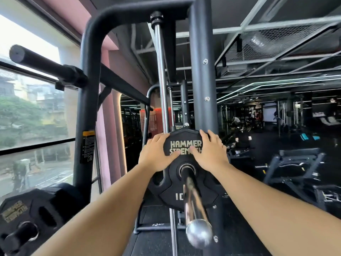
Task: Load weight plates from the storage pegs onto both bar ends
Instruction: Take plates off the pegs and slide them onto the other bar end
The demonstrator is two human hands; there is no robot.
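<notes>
Both hands are up on the black weight plate [177, 197], which sits threaded on the chrome bar end [193, 204], well in from its rounded tip. The left hand [158, 156] and right hand [210, 153] press flat against its upper face, fingers spread and straight, gripping nothing. Another plate [31, 213] hangs on a storage peg [22, 235] off to the left.
</notes>
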